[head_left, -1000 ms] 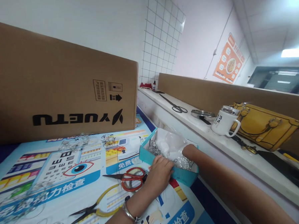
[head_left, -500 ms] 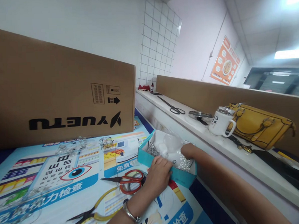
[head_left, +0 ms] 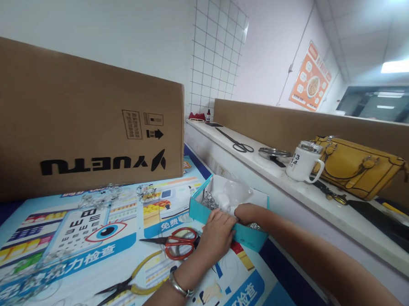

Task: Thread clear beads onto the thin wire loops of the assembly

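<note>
A small teal box (head_left: 202, 212) with a white inside stands at the table's right side. My left hand (head_left: 217, 232) is closed over its near wall, fingers hooked across the rim. Inside the box, my right hand (head_left: 250, 213) is curled with its fingertips turned down, close to my left fingers; whatever it pinches is hidden. Clear plastic bags (head_left: 234, 192) and a heap of shiny silvery bits (head_left: 210, 201) lie in the box. Left of my left hand are red-handled scissors (head_left: 180, 243) and yellow-handled long-nose pliers (head_left: 129, 285).
A large cardboard carton (head_left: 86, 118) stands at the back left. Tangled wire and clear beads (head_left: 100, 197) lie on the printed table cover. Along the right runs a white ledge (head_left: 278, 185) with dark scissors (head_left: 238, 144), a white mug (head_left: 303, 164) and a yellow handbag (head_left: 359, 165).
My right hand has moved left inside the box, from its right side toward my left fingers. My left hand keeps its place on the near wall.
</note>
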Tool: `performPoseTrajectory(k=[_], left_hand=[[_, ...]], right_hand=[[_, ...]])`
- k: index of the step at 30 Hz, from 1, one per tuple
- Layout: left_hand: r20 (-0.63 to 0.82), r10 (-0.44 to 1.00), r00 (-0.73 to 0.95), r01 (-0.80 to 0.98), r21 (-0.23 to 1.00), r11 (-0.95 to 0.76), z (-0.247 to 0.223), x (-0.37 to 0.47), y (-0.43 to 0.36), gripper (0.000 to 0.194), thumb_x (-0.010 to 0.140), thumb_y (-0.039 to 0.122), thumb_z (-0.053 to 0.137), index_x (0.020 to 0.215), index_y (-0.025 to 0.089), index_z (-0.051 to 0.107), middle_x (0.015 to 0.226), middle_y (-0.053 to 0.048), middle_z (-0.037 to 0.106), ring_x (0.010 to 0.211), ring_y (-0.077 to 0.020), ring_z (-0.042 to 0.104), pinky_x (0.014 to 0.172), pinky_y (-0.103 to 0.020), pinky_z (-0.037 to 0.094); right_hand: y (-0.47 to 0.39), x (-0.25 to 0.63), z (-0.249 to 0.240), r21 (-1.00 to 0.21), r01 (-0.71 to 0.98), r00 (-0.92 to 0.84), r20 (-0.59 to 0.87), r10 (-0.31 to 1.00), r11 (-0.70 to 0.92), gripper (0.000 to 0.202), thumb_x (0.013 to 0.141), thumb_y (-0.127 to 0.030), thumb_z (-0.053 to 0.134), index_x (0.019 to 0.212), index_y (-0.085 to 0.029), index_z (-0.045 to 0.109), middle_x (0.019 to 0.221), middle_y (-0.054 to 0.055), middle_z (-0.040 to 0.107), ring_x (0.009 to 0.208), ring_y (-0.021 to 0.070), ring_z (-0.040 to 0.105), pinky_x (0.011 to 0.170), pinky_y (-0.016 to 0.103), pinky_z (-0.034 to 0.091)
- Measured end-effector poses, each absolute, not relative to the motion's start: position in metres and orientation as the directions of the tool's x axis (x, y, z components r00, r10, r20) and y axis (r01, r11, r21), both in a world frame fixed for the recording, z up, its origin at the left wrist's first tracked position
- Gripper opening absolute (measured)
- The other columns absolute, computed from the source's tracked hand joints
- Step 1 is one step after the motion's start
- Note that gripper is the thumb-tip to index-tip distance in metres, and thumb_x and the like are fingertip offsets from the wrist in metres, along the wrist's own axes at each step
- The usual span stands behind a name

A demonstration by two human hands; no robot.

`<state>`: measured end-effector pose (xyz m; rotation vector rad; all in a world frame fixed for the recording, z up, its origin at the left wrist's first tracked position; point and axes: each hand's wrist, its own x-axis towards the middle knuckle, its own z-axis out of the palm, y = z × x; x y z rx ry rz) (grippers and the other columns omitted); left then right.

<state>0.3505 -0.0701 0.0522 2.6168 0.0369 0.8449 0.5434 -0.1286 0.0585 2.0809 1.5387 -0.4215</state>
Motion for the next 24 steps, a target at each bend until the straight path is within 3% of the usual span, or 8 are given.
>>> performPoseTrajectory(k=[5, 10, 13, 17, 21, 24], left_hand=[[0.555, 0.150, 0.818, -0.085, 0.375, -0.923, 0.053, 0.350, -0.070, 0.020, 0.074, 0.017, 0.057, 0.094, 0.021, 0.055, 0.092, -0.003, 0.057, 0.095, -0.0217, 0.047, 0.101, -0.042, 0.021], [0.563, 0.139, 0.815, -0.138, 0.421, -0.896, 0.054, 0.343, -0.070, 0.022, 0.078, 0.023, 0.056, 0.100, 0.021, 0.054, 0.097, -0.003, 0.057, 0.098, -0.0219, 0.047, 0.103, -0.042, 0.020], [0.572, 0.202, 0.795, -0.162, 0.522, -0.837, 0.057, 0.348, -0.066, 0.033, 0.083, 0.030, 0.049, 0.115, 0.021, 0.048, 0.107, -0.005, 0.057, 0.105, -0.0221, 0.046, 0.104, -0.042, 0.020], [0.527, 0.331, 0.783, -0.188, 0.708, -0.681, 0.067, 0.355, -0.061, 0.034, 0.089, 0.033, 0.039, 0.120, 0.020, 0.046, 0.112, -0.006, 0.057, 0.106, -0.0211, 0.047, 0.097, -0.037, 0.032], [0.433, 0.440, 0.787, -0.242, 0.872, -0.425, 0.070, 0.355, -0.061, 0.031, 0.089, 0.031, 0.037, 0.113, 0.019, 0.052, 0.101, -0.003, 0.063, 0.093, -0.0169, 0.056, 0.083, -0.027, 0.043], [0.366, 0.505, 0.781, -0.149, 0.896, -0.419, 0.070, 0.362, -0.061, 0.033, 0.091, 0.031, 0.030, 0.099, 0.015, 0.057, 0.085, -0.003, 0.066, 0.080, -0.0147, 0.060, 0.072, -0.023, 0.046]], right_hand=[[-0.135, 0.552, 0.070, 0.121, 0.938, 0.342, -0.470, 0.813, -0.325, 0.032, 0.085, -0.032, 0.051, 0.113, -0.015, 0.050, 0.112, 0.007, 0.053, 0.094, 0.0188, 0.055, 0.078, 0.039, 0.047], [-0.143, 0.554, 0.103, -0.137, 0.929, 0.280, -0.343, 0.897, -0.343, 0.028, 0.085, -0.032, 0.051, 0.105, -0.014, 0.055, 0.104, 0.005, 0.057, 0.085, 0.0164, 0.057, 0.071, 0.033, 0.049], [-0.148, 0.543, 0.124, -0.317, 0.909, 0.188, -0.273, 0.944, -0.272, 0.017, 0.084, -0.021, 0.047, 0.093, -0.011, 0.058, 0.078, 0.001, 0.061, 0.067, 0.0100, 0.057, 0.059, 0.022, 0.047], [-0.148, 0.516, 0.140, -0.477, 0.864, 0.102, -0.151, 0.983, -0.163, 0.013, 0.074, -0.020, 0.053, 0.083, -0.013, 0.060, 0.071, -0.002, 0.061, 0.064, 0.0084, 0.056, 0.058, 0.018, 0.044], [-0.143, 0.497, 0.141, -0.530, 0.839, 0.103, -0.064, 0.993, -0.121, 0.012, 0.073, -0.024, 0.051, 0.078, -0.015, 0.058, 0.069, -0.002, 0.062, 0.063, 0.0100, 0.057, 0.056, 0.019, 0.043], [-0.139, 0.496, 0.136, -0.499, 0.855, 0.151, -0.027, 0.988, -0.144, 0.012, 0.074, -0.022, 0.050, 0.078, -0.015, 0.058, 0.068, -0.001, 0.063, 0.063, 0.0102, 0.057, 0.054, 0.018, 0.042]])
